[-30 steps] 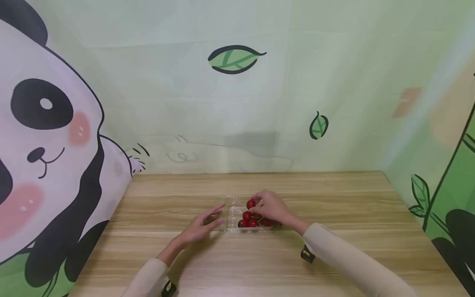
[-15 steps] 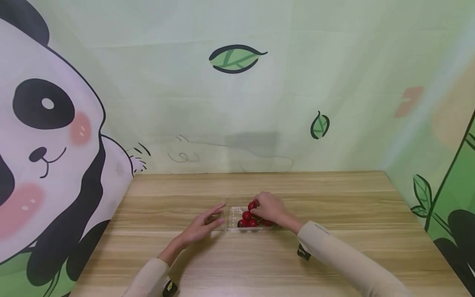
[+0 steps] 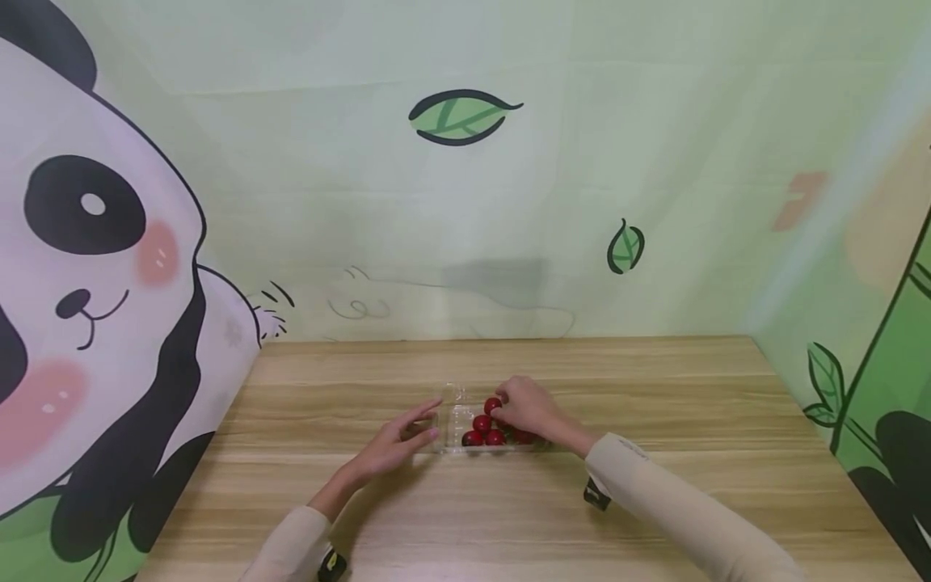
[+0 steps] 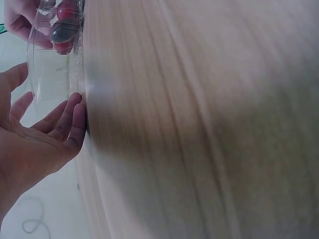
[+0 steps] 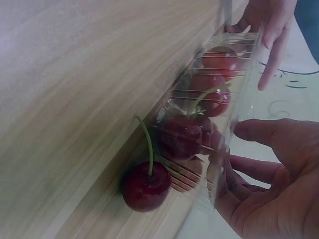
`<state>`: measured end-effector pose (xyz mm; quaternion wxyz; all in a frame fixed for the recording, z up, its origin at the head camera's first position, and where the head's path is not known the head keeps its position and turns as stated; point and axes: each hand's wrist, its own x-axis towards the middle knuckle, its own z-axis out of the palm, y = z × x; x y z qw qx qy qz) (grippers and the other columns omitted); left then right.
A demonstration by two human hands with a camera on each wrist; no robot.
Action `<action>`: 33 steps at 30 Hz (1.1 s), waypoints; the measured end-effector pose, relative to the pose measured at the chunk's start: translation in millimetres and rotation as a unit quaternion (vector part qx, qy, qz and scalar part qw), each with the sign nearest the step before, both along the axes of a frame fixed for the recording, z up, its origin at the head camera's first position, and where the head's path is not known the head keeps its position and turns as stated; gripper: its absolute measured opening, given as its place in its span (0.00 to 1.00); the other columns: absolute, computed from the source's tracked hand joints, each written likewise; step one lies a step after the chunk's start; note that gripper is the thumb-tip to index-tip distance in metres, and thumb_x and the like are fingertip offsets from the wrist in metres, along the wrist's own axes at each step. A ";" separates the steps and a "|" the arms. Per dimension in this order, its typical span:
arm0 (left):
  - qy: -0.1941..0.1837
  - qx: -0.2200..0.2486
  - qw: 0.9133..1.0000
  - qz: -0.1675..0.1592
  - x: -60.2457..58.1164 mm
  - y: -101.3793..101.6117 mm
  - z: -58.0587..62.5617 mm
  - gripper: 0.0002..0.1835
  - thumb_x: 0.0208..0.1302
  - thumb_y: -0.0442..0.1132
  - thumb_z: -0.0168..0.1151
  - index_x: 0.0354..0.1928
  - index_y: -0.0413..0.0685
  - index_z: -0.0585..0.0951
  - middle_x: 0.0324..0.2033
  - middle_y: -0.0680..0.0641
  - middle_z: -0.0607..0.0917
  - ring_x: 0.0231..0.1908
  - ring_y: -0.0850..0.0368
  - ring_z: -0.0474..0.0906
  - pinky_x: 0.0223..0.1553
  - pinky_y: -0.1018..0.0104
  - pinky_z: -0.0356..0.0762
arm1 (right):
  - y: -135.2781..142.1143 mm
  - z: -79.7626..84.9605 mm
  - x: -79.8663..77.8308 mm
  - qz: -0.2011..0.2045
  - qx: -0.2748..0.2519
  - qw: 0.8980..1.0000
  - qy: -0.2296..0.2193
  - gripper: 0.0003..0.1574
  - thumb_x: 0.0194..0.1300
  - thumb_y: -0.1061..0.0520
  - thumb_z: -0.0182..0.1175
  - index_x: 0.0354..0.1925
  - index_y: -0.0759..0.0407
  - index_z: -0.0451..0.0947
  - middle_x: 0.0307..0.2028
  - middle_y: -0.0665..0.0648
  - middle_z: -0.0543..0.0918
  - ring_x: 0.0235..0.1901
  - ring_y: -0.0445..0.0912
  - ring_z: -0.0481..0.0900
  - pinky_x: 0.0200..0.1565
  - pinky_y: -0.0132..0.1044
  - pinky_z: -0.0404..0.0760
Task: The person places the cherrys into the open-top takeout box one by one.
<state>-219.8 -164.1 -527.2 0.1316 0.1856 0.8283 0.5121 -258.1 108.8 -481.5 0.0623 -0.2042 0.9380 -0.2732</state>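
Observation:
A clear plastic box (image 3: pixel 461 416) stands on the table with several red cherries (image 3: pixel 482 423) in it, some with green stems. My right hand (image 3: pixel 534 408) reaches over the box and pinches a cherry (image 3: pixel 492 406) between thumb and finger, just above the others. In the right wrist view, the box wall partly covers the fingertips (image 5: pixel 244 130) of this hand. My left hand (image 3: pixel 393 444) is at the box's left end, fingers loosely extended along its side, holding nothing; the left wrist view shows its fingertips (image 4: pixel 76 98) right by the box's lower edge.
A loose cherry (image 5: pixel 146 186) with an upright stem lies on the wooden table (image 3: pixel 465 517) outside the box, under my right wrist. Behind the table hangs a pale green backdrop (image 3: pixel 465 202) with a panda and leaves.
My right hand has shifted slightly left, and the cherry in its fingers has come a little lower over the box. The left hand keeps its place at the box's end.

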 end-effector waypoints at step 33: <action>0.004 -0.009 1.000 -0.001 -0.2 -5.8 3.1 0.32 0.78 0.44 0.56 0.79 0.47 0.61 0.71 0.27 0.70 0.67 0.29 0.72 0.66 0.38 0.73 | 92.3 -15.2 50.3 -0.009 -0.054 0.998 -0.022 0.29 0.70 0.57 0.64 0.11 0.53 0.71 0.09 0.40 0.60 0.13 0.34 0.55 0.17 0.22 0.51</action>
